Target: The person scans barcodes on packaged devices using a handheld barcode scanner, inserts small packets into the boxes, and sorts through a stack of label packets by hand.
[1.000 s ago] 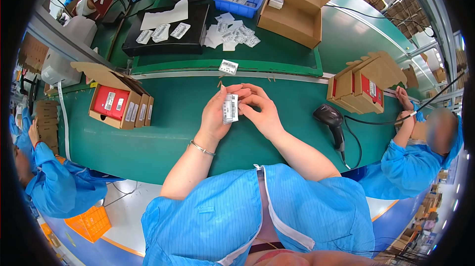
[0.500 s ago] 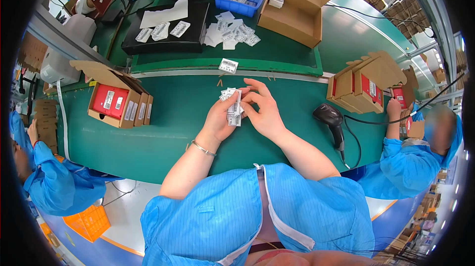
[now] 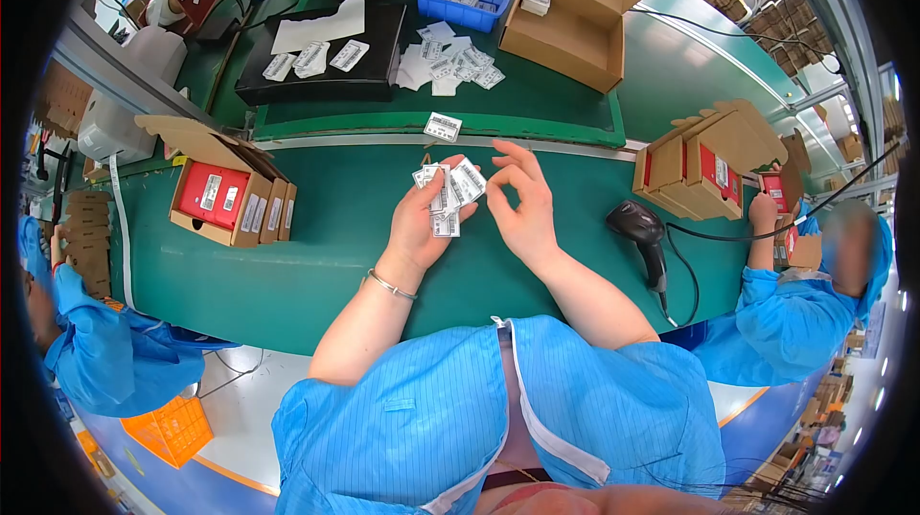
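My left hand is closed round several white barcode labels, which fan out between thumb and fingers. One label sticks out to the right at a slant. Just right of it is my right hand, thumb and index finger pinched together at the label's corner, the other fingers raised. Whether the pinch holds anything I cannot make out. A single barcode label lies above my hands near the bench's raised edge.
Open cartons with red boxes stand left and right. A black barcode scanner lies on the green bench. Behind are loose labels, a blue bin and an open carton. Co-workers sit either side.
My right hand has moved slightly right, off the front of the labels. The labels in my left hand are spread wider, one now slanting out to the right.
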{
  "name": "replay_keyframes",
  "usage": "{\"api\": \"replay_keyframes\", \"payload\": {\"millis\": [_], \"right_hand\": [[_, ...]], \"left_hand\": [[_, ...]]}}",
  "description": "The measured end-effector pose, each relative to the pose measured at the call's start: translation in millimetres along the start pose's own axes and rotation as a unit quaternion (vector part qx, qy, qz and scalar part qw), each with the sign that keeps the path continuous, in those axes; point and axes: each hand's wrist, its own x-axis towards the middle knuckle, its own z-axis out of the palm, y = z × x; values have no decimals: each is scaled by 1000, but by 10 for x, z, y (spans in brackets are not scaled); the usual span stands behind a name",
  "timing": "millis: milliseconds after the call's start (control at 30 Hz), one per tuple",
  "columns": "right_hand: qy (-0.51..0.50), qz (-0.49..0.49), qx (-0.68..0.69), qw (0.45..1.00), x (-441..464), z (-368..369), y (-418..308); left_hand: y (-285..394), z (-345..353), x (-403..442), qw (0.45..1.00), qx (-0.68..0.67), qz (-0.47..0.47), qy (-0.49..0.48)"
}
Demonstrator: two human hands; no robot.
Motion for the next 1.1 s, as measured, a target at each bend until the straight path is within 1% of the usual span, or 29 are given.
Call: {"api": "replay_keyframes", "payload": {"millis": [100,167,200,267,333,367,400,433,500,567,633,667,733,767,800,833,900,933,967,1000,1033,1067,1100], "right_hand": [[29,13,22,999,18,-30,-18],[43,12,29,999,18,-53,-39],[43,12,29,999,5,-41,-40],[15,21,68,997,-40,28,-39],[-17,27,69,997,-94,129,-30],[-36,35,75,996,-122,165,-32],[-50,24,37,998,-137,178,-47],[-50,24,37,998,-140,172,-46],[-47,-6,-15,999,-141,162,-43],[-51,0,-2,999,-140,164,-49],[-54,7,12,998,-147,178,-56],[-53,21,34,998,-153,202,-62],[-52,34,56,997,-158,214,-38],[-51,-9,3,999,-145,201,-28],[-50,-52,-50,996,-127,181,-25],[-50,-53,-49,996,-109,131,-32],[-154,-148,-138,967,7,-27,-226],[-205,-141,-137,959,25,-69,-230],[-206,-141,-137,959,40,-80,-221],[-227,-140,-159,951,52,-87,-208],[-247,-138,-182,942,54,-95,-199],[-246,-137,-183,942,53,-100,-196],[-267,-120,-180,939,54,-100,-194]], "left_hand": [[-24,-118,47,1000,10,20,-16],[-13,-102,46,997,-4,27,-66],[-20,-51,40,997,-4,27,-66],[-53,67,22,999,-6,47,-6],[-67,43,18,999,12,47,-20],[-72,70,15,998,-8,49,-35],[-74,101,12,997,-28,52,-50],[-62,135,10,998,-8,53,-20],[-43,141,-2,998,-23,50,-22],[-37,107,0,998,-39,47,-25],[-60,23,25,995,-68,35,-56],[-61,22,28,995,-68,35,-56],[-61,23,34,997,-62,24,-42],[-63,43,30,997,-62,24,-42],[-65,75,22,998,-52,20,5],[-60,98,14,998,-42,16,52],[-21,105,16,998,-43,5,43],[-8,101,17,998,-44,-7,33],[-8,99,8,1000,-26,-15,-4],[-21,109,0,1000,-26,-15,-4],[-49,133,-10,999,-7,-37,11],[-68,186,-22,998,12,-59,26],[-58,289,-56,997,9,-69,40]]}}
